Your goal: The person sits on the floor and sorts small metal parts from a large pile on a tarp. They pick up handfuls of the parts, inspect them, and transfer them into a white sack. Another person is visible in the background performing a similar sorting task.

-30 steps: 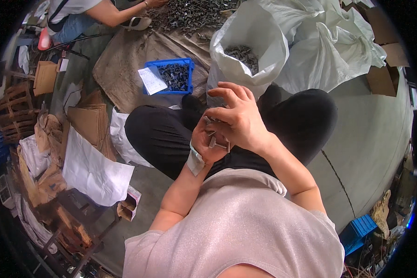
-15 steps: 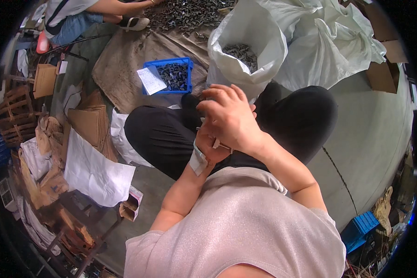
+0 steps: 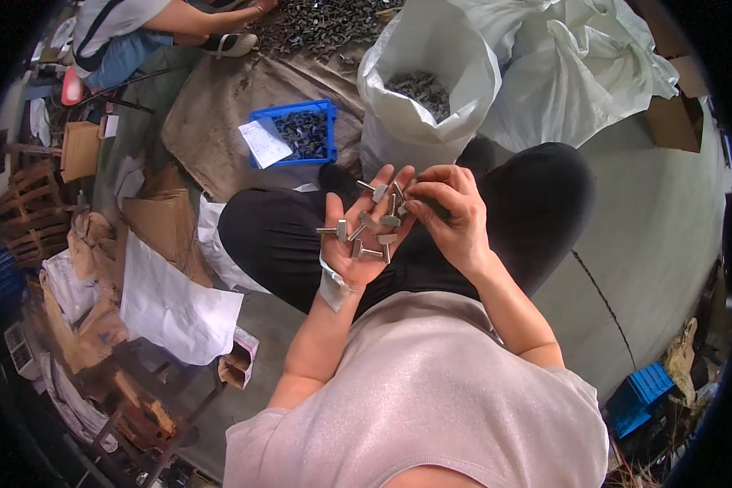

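Note:
Palm up over my crossed legs, my left hand (image 3: 358,269) spreads its fingers and carries several silvery T-bolts (image 3: 342,230) with flat heads, lying across palm and fingers. My right hand (image 3: 461,221) closes thumb and fingers at the left fingertips, pinching a T-bolt (image 3: 403,208) that is partly hidden. A pale strip (image 3: 334,288) wraps my left wrist. Ahead of my legs, a blue crate (image 3: 332,134) holds small dark metal parts, with a written paper slip (image 3: 265,143) over its left side. Beside the crate, an open white sack (image 3: 382,122) contains similar grey parts.
A brown cloth (image 3: 211,122) lies under the crate, with a heap of dark parts (image 3: 321,28) beyond. Another person (image 3: 130,41) sits at the far left, one hand near the heap. Cardboard (image 3: 159,220) and white sheeting (image 3: 179,301) lie left; a blue basket (image 3: 642,398) stands at lower right.
My hands, cupped together half a second ago, have come apart. The left palm now lies open with the T-bolts showing, and the right hand has moved right into a pinch.

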The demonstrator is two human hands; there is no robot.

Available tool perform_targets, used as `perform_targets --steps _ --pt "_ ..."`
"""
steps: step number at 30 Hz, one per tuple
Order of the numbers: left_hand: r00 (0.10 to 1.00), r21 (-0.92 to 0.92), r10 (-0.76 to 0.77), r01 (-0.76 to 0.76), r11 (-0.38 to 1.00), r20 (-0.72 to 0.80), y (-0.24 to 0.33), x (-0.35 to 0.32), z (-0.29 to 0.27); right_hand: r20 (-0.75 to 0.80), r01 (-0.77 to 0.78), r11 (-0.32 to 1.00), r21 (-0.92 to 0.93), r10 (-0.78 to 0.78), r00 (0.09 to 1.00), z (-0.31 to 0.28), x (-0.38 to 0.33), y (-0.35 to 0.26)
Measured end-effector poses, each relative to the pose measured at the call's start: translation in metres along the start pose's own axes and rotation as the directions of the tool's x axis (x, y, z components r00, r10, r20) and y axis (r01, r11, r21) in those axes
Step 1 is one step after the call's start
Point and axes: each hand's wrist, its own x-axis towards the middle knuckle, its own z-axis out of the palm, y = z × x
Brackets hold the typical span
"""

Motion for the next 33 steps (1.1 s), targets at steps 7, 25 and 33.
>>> perform_targets --steps 7,25,33 --pt "0.994 0.192 0.094 -0.083 0.978 -0.047 -0.001 -0.001 0.001 0.018 -0.042 0.997 0.072 0.040 0.999 0.008 -0.013 0.007" --pt "0.979 0.239 0.182 -0.156 0.958 -0.091 0.000 -0.011 -0.004 0.079 -0.209 0.939 0.274 0.195 0.978 0.024 -0.020 0.008" --pt "0.954 0.244 0.287 -0.258 0.935 -0.091 0.003 -0.010 0.000 0.041 -0.191 0.949 0.250 0.187 0.981 0.028 -0.028 0.009"
